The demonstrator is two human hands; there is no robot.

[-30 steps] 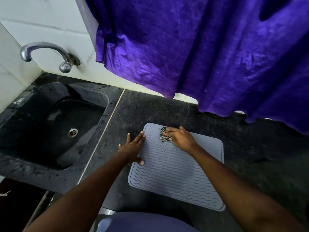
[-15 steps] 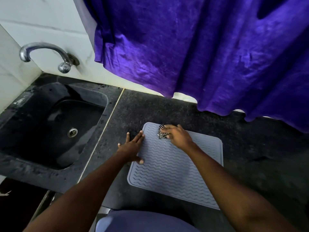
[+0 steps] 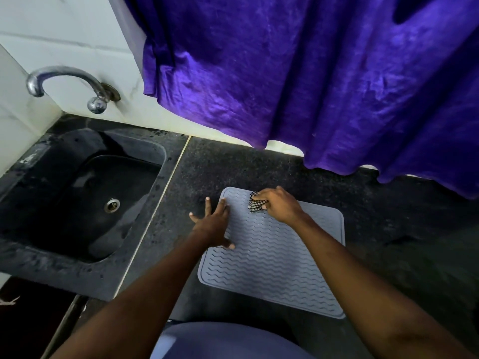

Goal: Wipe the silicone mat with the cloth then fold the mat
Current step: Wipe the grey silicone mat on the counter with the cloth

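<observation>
A grey silicone mat [image 3: 274,260] with wavy ridges lies flat on the dark counter [image 3: 388,229]. My right hand [image 3: 278,204] grips a small black-and-white checked cloth [image 3: 256,204] and presses it on the mat near its far left corner. My left hand [image 3: 213,224] lies flat with spread fingers across the mat's left edge, thumb on the mat and the other fingers partly on the counter.
A black sink [image 3: 85,203] with a steel drain sits left of the mat, under a chrome tap [image 3: 64,84]. A purple curtain [image 3: 311,86] hangs over the counter's back edge. The counter's front edge runs just below the mat.
My right hand slid the cloth a little toward the mat's far edge. My left hand kept its place on the mat's left edge.
</observation>
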